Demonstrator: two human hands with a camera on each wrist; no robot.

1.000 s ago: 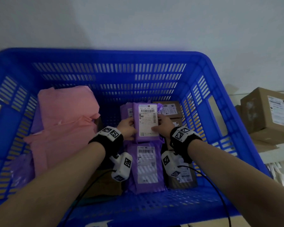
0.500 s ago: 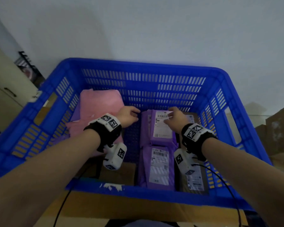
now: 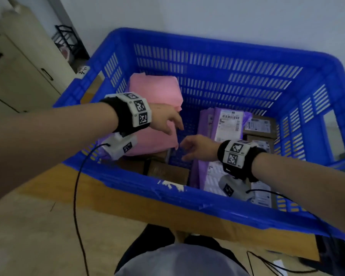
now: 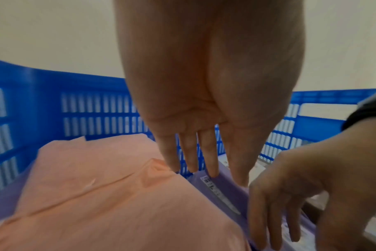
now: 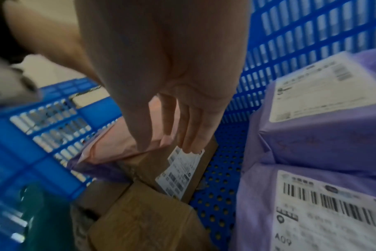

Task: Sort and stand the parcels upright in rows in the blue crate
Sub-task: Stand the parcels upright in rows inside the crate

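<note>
You are partway through, by the look of it: toward the right of the blue crate [image 3: 217, 62] the purple parcels [image 3: 225, 124] are already sitting in a line with their white barcode labels facing up, brown cartons [image 3: 259, 126] tucked just beside them against the right wall, while the pink parcel [image 3: 155, 100] at centre left is lying tilted on top of other goods and the cardboard boxes [image 5: 152, 219] under it are still jumbled, so that side is waiting to be sorted. Your left hand [image 3: 165, 120] is hovering over the pink parcel with fingers loose and spread, holding nothing; your right hand [image 3: 197, 148] is reaching toward the same gap, fingers relaxed and empty. The mailers are looking soft, thin and creased, likely to sag when stood up; the cartons are looking rigid and square-edged, and the crate floor is showing perforated hard plastic.
</note>
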